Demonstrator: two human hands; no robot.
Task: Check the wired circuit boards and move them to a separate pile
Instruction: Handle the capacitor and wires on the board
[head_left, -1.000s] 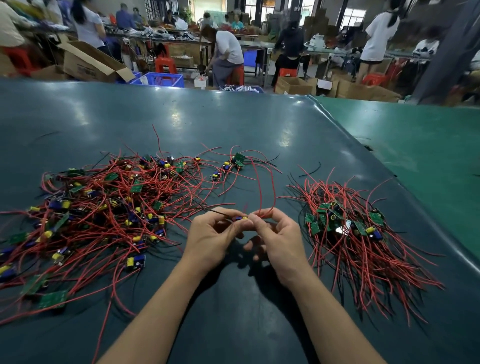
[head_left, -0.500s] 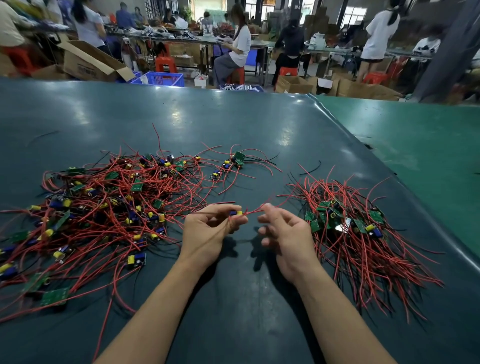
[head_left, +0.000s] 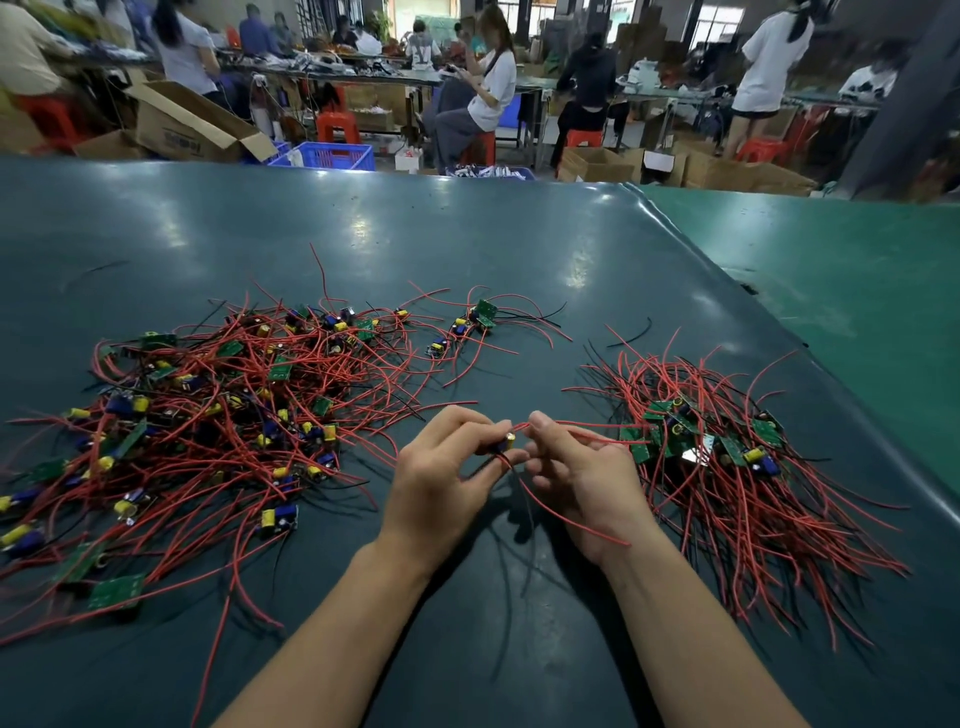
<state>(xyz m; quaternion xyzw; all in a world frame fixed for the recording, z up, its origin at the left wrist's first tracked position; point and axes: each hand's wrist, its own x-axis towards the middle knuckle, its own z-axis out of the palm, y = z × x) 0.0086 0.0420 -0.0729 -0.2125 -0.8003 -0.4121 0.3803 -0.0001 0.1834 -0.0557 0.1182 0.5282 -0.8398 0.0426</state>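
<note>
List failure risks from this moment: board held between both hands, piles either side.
1. The left hand pinches the small board while the right hand holds its red wire; a tug could strain the joint.
2. That wire runs toward the right pile and may snag there.
3. The left pile is tangled, so lifting one board may drag others.

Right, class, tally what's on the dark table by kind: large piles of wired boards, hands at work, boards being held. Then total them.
Large piles: 2, the left pile and the right pile
Hands: 2, the left hand and the right hand
Boards held: 1, the held board
Total: 5
</note>
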